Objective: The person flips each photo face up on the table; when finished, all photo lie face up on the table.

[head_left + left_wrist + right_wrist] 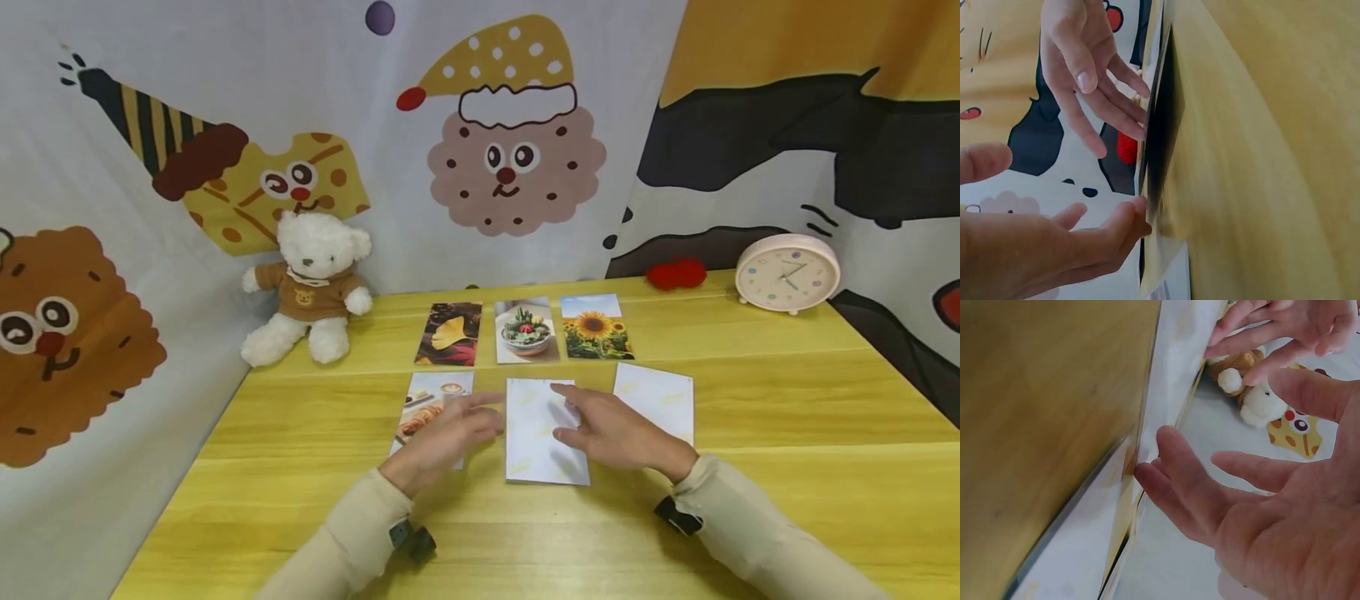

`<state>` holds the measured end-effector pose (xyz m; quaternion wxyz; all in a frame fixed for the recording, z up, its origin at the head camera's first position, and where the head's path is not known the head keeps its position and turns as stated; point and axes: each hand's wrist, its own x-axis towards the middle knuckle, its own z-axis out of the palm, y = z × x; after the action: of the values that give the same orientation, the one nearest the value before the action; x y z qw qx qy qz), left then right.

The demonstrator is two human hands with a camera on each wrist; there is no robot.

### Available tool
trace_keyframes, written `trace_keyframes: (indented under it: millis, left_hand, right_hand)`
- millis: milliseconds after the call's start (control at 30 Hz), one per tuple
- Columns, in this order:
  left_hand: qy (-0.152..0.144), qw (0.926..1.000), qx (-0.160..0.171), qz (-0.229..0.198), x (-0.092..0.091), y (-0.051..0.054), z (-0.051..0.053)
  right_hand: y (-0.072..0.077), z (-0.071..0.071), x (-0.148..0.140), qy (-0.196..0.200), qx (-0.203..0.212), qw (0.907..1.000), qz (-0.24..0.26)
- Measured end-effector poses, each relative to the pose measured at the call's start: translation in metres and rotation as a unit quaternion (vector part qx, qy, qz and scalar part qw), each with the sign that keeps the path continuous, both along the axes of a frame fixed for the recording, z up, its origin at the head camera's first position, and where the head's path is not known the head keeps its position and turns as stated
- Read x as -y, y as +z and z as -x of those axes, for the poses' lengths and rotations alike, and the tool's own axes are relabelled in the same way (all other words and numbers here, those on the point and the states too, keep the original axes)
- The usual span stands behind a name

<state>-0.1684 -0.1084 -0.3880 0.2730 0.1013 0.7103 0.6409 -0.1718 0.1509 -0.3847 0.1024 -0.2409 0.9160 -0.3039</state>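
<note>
A white-backed card [543,458] lies between my two hands in the middle of the near row, its picture side not in view. My left hand [448,433], fingers extended, is at the card's left edge and partly covers a photo card of croissants and coffee [423,400]. With its fingers loosely spread, my right hand [618,429] reaches over the card's right side. Behind that hand, another white-backed card [660,396] lies partly hidden. Neither hand grips anything. In the left wrist view, dark shade shows beneath the middle card's edge [1165,119]; whether it lies fully flat I cannot tell.
The far row holds photo cards of a ginkgo leaf [450,333], potted cacti [527,333] and sunflowers [596,325]. A white teddy bear [311,292] sits at the back left. A red object [677,273] and a pink clock [787,273] stand by the curtain.
</note>
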Motion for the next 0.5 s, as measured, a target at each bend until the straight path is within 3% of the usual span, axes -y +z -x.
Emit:
trace_keyframes:
  millis: [233, 500]
  left_hand:
    - [0.037, 0.9992, 0.002, -0.016, -0.002, 0.000, 0.014]
    - [0.046, 0.9979, -0.002, -0.046, 0.000, -0.002, 0.025]
  right_hand:
    - [-0.001, 0.005, 0.007, -0.010, -0.017, 0.9998, -0.007]
    - [-0.001, 0.011, 0.014, -0.030, -0.011, 0.9994, -0.013]
